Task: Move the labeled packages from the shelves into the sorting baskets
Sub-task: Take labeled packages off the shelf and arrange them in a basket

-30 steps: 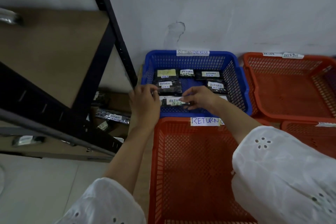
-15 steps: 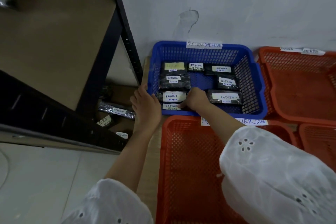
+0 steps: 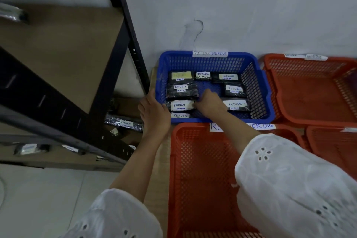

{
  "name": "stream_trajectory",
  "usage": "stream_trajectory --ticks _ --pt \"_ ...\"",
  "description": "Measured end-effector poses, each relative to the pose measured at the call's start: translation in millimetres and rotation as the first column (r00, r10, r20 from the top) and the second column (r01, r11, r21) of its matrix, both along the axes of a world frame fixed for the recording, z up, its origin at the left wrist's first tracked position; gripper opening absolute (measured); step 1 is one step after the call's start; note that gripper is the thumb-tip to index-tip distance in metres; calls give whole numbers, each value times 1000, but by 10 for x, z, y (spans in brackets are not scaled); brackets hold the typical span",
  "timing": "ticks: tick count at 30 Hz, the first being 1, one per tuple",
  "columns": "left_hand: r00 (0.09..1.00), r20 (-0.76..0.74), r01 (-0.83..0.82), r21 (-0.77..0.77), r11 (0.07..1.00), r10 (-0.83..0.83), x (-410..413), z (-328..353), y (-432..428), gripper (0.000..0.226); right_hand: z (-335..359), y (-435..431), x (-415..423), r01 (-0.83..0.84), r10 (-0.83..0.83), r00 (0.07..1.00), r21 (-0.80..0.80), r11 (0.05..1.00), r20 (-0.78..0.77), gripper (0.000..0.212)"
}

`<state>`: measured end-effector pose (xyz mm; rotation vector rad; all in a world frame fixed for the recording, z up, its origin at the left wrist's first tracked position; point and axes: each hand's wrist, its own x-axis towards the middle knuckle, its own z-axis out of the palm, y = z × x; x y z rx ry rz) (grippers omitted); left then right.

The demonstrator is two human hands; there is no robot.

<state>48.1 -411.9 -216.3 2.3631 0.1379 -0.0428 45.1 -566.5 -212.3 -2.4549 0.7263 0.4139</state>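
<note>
Reaching right hand (image 3: 209, 102): inside the blue basket (image 3: 214, 121), knuckles up, fingers curled down at the right edge of the front-left package (image 3: 181, 105). It cannot be told whether they pinch it.
Left hand (image 3: 154, 114): outside the basket's 8 o'clock corner, fingers fairly straight against the wall, gripping nothing.
Blue basket: on the floor against the wall, at 12 o'clock from the person, with a paper tag (image 3: 210, 53) reading "RETURN OVERDUE" on its far rim.
Labeled packages: black, with white "RETURN" labels, lying flat round the basket floor. The yellow-label package (image 3: 181, 75) is at 11 o'clock and the front-right package (image 3: 235, 104) at 4 o'clock. Another label shows at 7 o'clock, half hidden by the front rim.
Shelf: a silvery package (image 3: 125, 123) marked "RETURN" lies on the low board at 9 o'clock from the basket, behind a black shelf post (image 3: 133, 48).
Red baskets: the near red basket (image 3: 173, 160) sits just at 6 o'clock of the blue one, and the far red basket (image 3: 289, 120) sits at 3 o'clock.
</note>
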Motion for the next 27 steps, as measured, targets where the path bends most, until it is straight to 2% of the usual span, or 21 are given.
stream_trajectory --ticks 5,9,11,15,20,23,27 --pt "987 93 133 10 991 -134 -116 252 19 62 251 -71 -300 87 -84 975 -6 996 206 49" --pt "946 172 281 -15 960 -274 -251 428 97 60 465 2 -587 136 -141 880 44 990 453 49" --pt "921 199 352 -52 934 -336 -338 519 139 59 581 91 -749 163 -172 831 63 985 529 49" --pt "859 235 483 -79 872 -455 -549 683 283 58 749 301 -1075 178 -214 746 121 976 630 46" --pt "736 363 635 -77 769 -572 -911 883 611 58 967 606 -1435 149 -246 660 197 969 710 41" --pt "686 457 647 -25 762 -567 -1160 993 853 57 1097 855 -1691 78 -218 609 217 973 762 42" --pt "670 512 619 16 785 -538 -1607 1135 1263 56 1213 1270 -2087 -5 -216 567 266 964 795 39"
